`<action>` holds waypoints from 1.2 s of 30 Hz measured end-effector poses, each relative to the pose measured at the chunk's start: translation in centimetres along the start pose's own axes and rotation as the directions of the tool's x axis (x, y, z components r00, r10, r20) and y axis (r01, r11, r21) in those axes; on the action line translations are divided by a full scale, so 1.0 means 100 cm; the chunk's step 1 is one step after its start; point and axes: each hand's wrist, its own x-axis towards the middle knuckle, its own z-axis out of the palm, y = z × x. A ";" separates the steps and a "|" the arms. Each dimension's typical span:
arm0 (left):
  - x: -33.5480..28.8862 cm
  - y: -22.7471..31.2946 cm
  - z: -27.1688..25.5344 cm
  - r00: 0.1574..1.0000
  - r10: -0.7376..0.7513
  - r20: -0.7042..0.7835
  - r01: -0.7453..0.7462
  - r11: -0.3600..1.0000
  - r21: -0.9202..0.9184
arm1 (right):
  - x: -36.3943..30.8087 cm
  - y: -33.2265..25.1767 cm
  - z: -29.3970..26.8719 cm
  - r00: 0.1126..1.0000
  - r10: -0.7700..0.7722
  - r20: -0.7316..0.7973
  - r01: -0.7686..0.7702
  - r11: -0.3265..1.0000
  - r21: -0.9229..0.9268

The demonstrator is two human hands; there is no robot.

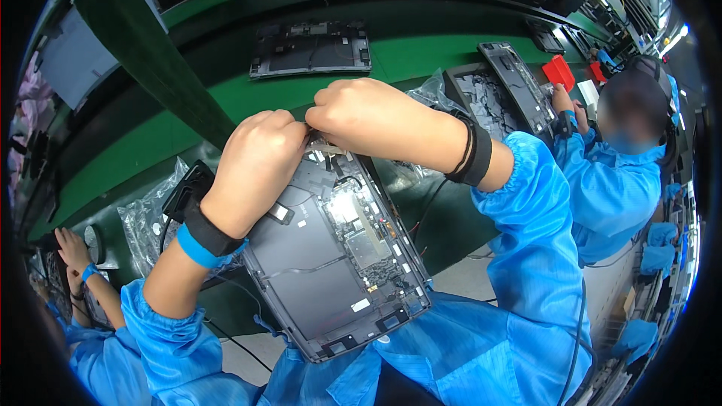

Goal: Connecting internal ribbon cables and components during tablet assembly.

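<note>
An opened laptop chassis (301, 278) leans tilted against my front, its dark battery panels on the left and a circuit board (368, 237) along the right. At its far edge my left hand (259, 154) is closed, fingers curled down. My right hand (365, 111) is closed too, its fingertips meeting the left ones over the same edge. Whatever the fingers pinch is hidden beneath the knuckles. A black band circles each wrist, with a blue one on the left. Beside the left wrist, a small metal-ended piece (280, 213) shows over the chassis.
Another opened chassis (310, 51) lies on the green bench behind my hands. Clear plastic bags (150, 218) lie at left. A green upright (147, 41) slants across the left. At right, a co-worker (613, 173) handles another opened chassis (517, 83) near a red bin (558, 73). A second co-worker's hand (73, 250) shows far left.
</note>
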 end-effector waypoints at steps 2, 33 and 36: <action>0.001 0.002 0.001 1.000 -0.004 -0.001 0.004 1.000 0.025 | -0.001 -0.001 -0.002 1.000 0.005 0.004 -0.005 1.000 0.018; -0.025 0.026 -0.032 0.954 0.245 0.170 -0.258 0.965 0.054 | -0.033 0.007 -0.021 0.976 0.019 -0.215 -0.006 0.998 0.063; -0.028 0.031 -0.032 0.936 0.270 0.226 -0.320 0.921 0.221 | -0.041 -0.003 -0.016 0.949 -0.042 -0.313 0.075 0.993 0.094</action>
